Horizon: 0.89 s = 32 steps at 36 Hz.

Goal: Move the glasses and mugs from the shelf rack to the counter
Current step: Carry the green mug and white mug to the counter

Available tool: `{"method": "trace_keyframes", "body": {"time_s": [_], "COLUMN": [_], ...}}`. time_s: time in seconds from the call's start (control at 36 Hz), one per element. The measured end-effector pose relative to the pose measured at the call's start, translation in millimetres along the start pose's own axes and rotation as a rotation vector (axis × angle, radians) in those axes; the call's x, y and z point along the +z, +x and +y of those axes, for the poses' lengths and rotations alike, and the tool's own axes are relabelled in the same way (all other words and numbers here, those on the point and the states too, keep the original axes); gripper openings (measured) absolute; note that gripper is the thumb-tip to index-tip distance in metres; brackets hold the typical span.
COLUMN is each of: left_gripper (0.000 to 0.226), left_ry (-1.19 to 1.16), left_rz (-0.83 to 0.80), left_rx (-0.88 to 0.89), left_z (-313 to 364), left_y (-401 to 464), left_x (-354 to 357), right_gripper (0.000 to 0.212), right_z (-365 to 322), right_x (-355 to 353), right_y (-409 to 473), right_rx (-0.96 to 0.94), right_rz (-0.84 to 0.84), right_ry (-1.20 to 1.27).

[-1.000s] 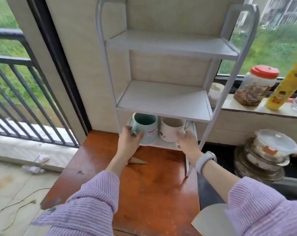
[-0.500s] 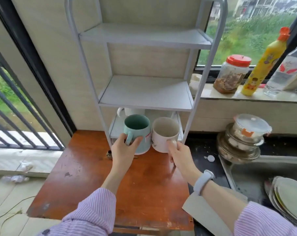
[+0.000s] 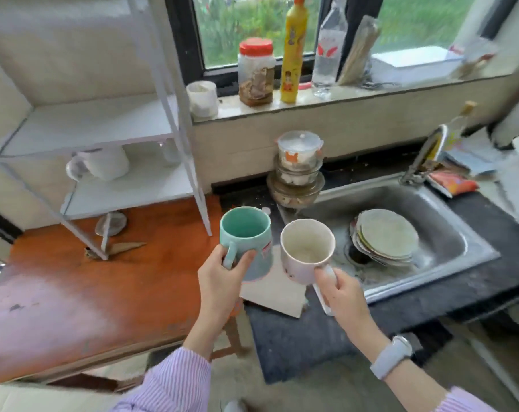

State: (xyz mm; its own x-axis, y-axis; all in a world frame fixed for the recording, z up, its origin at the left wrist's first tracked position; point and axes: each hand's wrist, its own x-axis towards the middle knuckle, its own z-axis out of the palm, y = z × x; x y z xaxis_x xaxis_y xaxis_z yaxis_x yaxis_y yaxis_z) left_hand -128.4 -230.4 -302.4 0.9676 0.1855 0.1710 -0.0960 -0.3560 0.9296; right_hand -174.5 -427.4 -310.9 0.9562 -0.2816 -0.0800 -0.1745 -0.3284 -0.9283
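Observation:
My left hand [image 3: 222,278] grips the handle of a teal mug [image 3: 246,233] and holds it in the air, off the white shelf rack [image 3: 175,138]. My right hand [image 3: 341,292] grips the handle of a white mug [image 3: 307,249] beside it, above the dark counter [image 3: 294,331] by the sink's left edge. Both mugs are upright and look empty. Another white mug [image 3: 106,163] stands on the rack's lowest shelf, with a clear glass [image 3: 169,151] blurred behind it.
The steel sink [image 3: 448,230] to the right holds stacked plates [image 3: 386,236]. Lidded glass bowls [image 3: 298,168] are stacked at its back left. A flat beige board [image 3: 277,292] lies on the counter under the mugs. The orange table [image 3: 73,286] carries the rack. Bottles and jars line the windowsill [image 3: 326,96].
Both hands have lifted the teal and white mugs out of the rack's lowest shelf and carried them right, toward the counter by the sink. My view has swung right with them.

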Motion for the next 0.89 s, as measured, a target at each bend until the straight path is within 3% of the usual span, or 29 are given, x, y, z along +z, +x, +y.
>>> {"method": "trace_keyframes", "body": {"time_s": [0.25,0.39,0.5,0.69,0.89], "left_gripper": [0.026,0.036,0.037,0.041,0.035], "left_ry": [-0.081,-0.129,-0.171,-0.178,-0.185], "left_rz": [-0.353,-0.605,-0.829,-1.075,-1.345], "left_rx": [0.091,0.184,0.256,0.387,0.384], "left_z": [83,131,169,228,269], "left_y": [-95,-161,-214,-299,-374], "left_x": [196,293,366,475,597], "right_gripper": [0.042,0.048,0.049,0.039,0.038], "right_z": [80,118,144,186,237], "right_x": [-205,-298,-360,-447,-545], "right_y": [-73,-128,-169,-227,-250], "right_rx": [0.133,0.226,0.307,0.481,0.607], "right_rz": [0.343,0.625,0.822,1.098,1.316], "right_ry": [0.013,0.028,0.047,0.027,0.051]}}
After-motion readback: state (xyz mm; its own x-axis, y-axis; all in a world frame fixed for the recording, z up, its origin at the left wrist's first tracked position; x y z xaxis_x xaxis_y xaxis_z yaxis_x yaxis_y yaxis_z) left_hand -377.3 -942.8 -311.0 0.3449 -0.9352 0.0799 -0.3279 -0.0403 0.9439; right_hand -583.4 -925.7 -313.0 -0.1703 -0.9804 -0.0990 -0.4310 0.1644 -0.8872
